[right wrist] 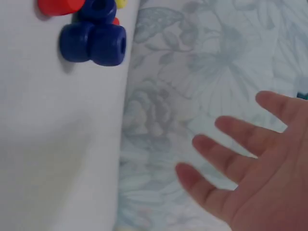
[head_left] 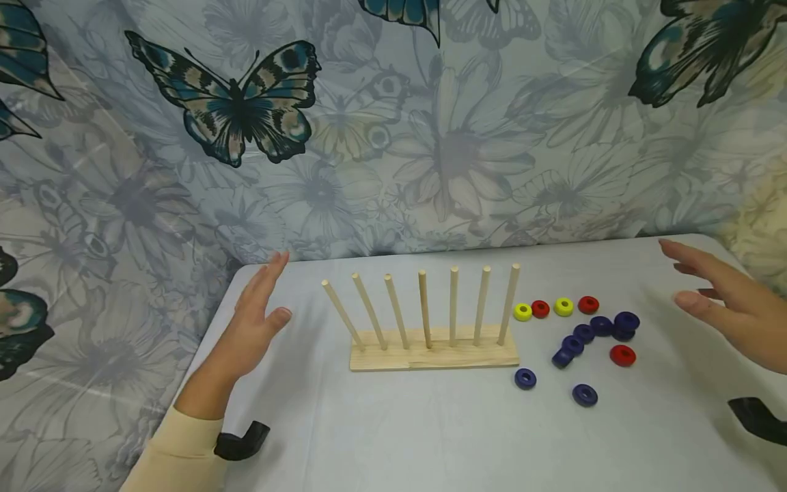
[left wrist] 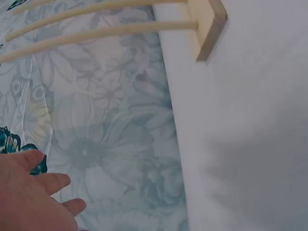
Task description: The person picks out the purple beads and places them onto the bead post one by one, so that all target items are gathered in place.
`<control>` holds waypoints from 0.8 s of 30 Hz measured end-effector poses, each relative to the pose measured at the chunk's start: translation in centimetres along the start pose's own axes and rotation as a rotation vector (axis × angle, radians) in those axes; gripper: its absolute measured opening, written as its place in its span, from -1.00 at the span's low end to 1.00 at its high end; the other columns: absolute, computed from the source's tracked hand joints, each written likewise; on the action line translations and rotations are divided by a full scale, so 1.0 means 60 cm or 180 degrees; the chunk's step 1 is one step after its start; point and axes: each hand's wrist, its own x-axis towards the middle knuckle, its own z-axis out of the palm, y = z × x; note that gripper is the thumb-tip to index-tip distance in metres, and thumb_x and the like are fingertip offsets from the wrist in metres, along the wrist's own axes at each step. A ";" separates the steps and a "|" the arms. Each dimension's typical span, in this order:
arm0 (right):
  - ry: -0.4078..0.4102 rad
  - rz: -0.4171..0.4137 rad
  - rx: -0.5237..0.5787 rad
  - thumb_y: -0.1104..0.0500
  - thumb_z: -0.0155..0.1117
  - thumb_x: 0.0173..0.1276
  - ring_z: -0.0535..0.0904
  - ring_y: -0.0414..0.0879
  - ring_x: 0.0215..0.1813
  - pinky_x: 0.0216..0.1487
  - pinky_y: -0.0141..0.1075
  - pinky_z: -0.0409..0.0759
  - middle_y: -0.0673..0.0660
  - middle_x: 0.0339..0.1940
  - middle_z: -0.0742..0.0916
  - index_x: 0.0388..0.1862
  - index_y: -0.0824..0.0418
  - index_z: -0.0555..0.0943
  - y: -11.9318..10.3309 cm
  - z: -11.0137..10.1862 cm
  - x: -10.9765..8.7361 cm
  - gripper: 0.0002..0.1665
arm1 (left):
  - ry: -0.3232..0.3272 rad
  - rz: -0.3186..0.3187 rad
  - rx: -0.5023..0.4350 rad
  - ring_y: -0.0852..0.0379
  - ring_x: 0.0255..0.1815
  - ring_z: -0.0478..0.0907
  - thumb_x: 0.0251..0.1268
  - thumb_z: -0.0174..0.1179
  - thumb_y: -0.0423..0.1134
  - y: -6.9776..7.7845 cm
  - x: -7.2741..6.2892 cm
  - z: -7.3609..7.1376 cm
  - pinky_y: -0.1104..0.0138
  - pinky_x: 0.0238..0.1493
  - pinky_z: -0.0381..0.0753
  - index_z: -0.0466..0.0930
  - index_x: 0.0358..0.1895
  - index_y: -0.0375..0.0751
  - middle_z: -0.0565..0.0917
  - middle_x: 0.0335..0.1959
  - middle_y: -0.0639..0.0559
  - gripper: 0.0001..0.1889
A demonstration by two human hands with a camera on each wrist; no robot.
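A wooden peg stand (head_left: 430,355) with a row of several upright pegs sits mid-table. My left hand (head_left: 252,328) hovers to its left, fingers straight and thumb apart, holding nothing. On the right, my right hand (head_left: 732,307) is held above the table with extended fingers, also holding nothing. Between the stand and that hand lie small rings: several blue rings (head_left: 584,395), red rings (head_left: 623,355) and yellow rings (head_left: 563,307). One blue ring (head_left: 627,320) rests on top of another. In the right wrist view, blue rings (right wrist: 108,44) appear left of the spread fingers. No ring is on a peg.
The table has a white cover (head_left: 381,430). Behind it and along the left hangs a fabric backdrop (head_left: 369,191) printed with flowers and butterflies, close to the table's far edge. Black wrist straps (head_left: 242,443) show at both wrists.
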 end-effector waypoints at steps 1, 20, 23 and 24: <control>0.0058 -0.0032 0.0094 0.30 0.05 0.76 0.02 0.06 0.74 0.58 -0.45 -0.18 0.11 0.81 0.10 0.86 0.15 -0.06 0.008 0.003 -0.004 -0.14 | 0.0030 0.0038 -0.0233 -0.31 0.76 -0.34 0.53 -0.10 0.58 -0.005 -0.002 0.006 -0.53 0.52 -0.39 -0.11 0.83 -0.07 -0.15 0.81 -0.17 0.08; 0.0422 0.0420 0.0887 0.26 0.09 0.78 0.56 -0.46 0.20 -0.02 -0.63 0.53 -0.27 0.27 0.64 0.62 0.17 0.41 0.072 0.108 -0.021 -0.49 | 0.0476 -0.0354 -0.3019 -0.15 0.37 0.55 0.75 -0.23 0.38 -0.060 -0.020 0.162 0.00 0.38 0.57 0.48 0.50 -0.08 0.60 0.40 -0.21 -0.29; 0.0358 0.0488 0.0966 0.29 0.20 0.73 0.57 -0.45 0.20 0.00 -0.64 0.52 -0.27 0.23 0.69 0.59 0.24 0.44 0.073 0.116 -0.022 -0.48 | 0.0312 -0.0207 -0.3191 -0.13 0.28 0.62 0.86 -0.30 0.19 -0.070 -0.020 0.180 0.05 0.29 0.66 0.57 0.40 -0.08 0.65 0.32 -0.27 -0.42; 0.0352 0.0516 0.0998 0.30 0.24 0.71 0.57 -0.44 0.19 0.01 -0.64 0.52 -0.26 0.21 0.70 0.57 0.25 0.46 0.073 0.117 -0.022 -0.47 | 0.0261 -0.0152 -0.3217 -0.13 0.26 0.64 0.88 -0.30 0.14 -0.072 -0.021 0.186 0.05 0.28 0.67 0.61 0.36 -0.10 0.67 0.29 -0.27 -0.44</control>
